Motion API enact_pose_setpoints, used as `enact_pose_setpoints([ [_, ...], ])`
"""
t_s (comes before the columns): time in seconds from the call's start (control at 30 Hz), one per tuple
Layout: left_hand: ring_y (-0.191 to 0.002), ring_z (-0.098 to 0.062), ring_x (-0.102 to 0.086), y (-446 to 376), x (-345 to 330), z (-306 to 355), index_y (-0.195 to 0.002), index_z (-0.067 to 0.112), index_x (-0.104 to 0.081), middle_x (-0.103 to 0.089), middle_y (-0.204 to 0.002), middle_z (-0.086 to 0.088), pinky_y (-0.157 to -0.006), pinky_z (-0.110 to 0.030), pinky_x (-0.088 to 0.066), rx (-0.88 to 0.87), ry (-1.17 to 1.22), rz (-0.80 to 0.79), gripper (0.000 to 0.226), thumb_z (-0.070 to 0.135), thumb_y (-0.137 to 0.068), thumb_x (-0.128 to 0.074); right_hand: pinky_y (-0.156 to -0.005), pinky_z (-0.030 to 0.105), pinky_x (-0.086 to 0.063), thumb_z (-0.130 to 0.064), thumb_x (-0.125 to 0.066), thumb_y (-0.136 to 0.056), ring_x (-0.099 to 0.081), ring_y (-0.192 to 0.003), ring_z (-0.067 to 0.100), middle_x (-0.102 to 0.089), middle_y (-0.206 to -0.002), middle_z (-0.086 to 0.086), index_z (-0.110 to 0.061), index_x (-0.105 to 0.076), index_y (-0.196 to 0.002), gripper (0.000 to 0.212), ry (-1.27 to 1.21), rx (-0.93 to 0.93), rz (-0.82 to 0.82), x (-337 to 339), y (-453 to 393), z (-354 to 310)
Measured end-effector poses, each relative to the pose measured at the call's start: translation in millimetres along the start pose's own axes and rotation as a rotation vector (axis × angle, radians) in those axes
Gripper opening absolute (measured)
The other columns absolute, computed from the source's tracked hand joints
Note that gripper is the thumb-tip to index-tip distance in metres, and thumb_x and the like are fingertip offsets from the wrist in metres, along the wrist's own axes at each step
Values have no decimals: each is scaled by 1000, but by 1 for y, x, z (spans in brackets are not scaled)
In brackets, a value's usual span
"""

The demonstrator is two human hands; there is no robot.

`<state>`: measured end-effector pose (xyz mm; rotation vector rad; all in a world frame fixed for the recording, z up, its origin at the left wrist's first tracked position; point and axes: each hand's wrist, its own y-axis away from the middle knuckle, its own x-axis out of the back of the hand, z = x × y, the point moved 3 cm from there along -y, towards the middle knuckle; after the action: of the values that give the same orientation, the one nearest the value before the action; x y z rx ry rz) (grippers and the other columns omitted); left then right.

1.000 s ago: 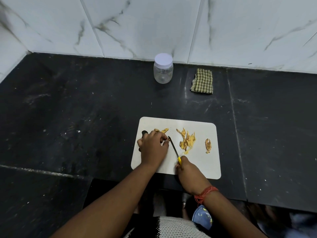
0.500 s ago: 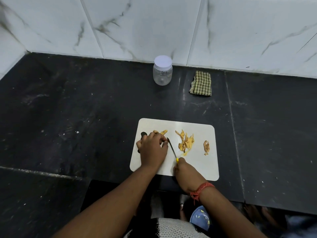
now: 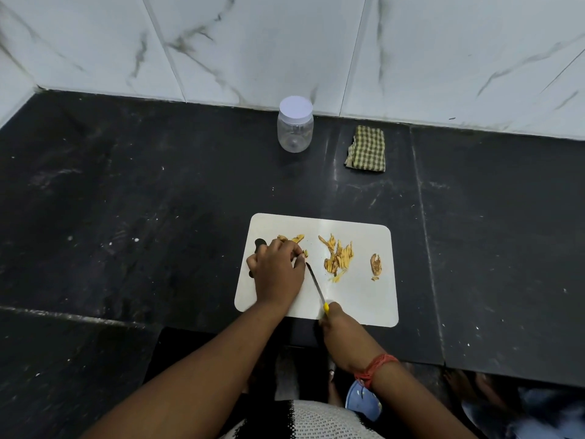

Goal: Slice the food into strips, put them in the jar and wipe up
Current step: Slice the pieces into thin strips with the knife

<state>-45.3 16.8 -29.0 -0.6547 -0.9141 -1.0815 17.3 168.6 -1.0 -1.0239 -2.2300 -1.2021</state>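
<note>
Left hand clamped over fibrous yellow food on smooth white rounded board; right hand gripping thin yellow-handled knife. Clear lidded jar, checked cloth far back on speckled black desk.

We see a dim, even light, cool in tone, with no hard shadows. The white marble wall at twelve o'clock is the brightest part, and the black counter takes a faint sheen from it near the middle. The white cutting board stands out sharply against the dark stone. The wide lens bends the wall's tile lines outward toward ten and two o'clock. At six o'clock the clothing looks soft and murky.
</note>
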Motion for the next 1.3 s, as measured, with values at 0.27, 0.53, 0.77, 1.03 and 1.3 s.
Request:
enact_pose_setpoints([
  [0.27,-106,-19,-50,1,0,-1,-106,33,-70,-62,-112,8,-87,-36,-25,-99,-31,-10,15,35,-95,-59,-58,31,-36,-31,-44,-101,-42,-61,15,-48,-73,5,-22,-44,-87,16,-477,-75,83,14,14,24],
  [0.53,-100,-19,-50,-10,-6,28,-99,33,-75,-61,-100,9,-87,-40,-29,-167,-61,-34,14,38,-93,-64,-39,22,-25,-32,-42,-101,-32,-46,15,-38,-69,8,-21,-34,-80,25,-708,-121,114,37,16,32],
  [0.77,-102,-20,-51,-8,-11,44,-104,30,-73,-61,-103,6,-94,-43,-30,-191,-10,-30,15,31,-93,-62,-42,25,-27,-33,-44,-100,-33,-51,18,-39,-69,7,-19,-35,-83,24,-682,-103,145,48,18,38],
  [1.03,-96,-24,-46,-24,18,1,-98,22,-72,-52,-100,1,-84,-42,-34,-95,-94,134,16,18,-83,-66,-40,23,-26,-34,-42,-101,-33,-48,17,-42,-72,9,-18,-38,-88,21,-671,-80,88,51,7,29],
  [1.3,-100,-20,-44,-26,19,5,-91,25,-72,-51,-107,4,-85,-40,-33,-252,-270,32,17,39,-85,-63,-38,22,-29,-36,-42,-101,-37,-47,15,-46,-70,6,-41,-44,-80,22,-610,-8,89,54,0,9],
])
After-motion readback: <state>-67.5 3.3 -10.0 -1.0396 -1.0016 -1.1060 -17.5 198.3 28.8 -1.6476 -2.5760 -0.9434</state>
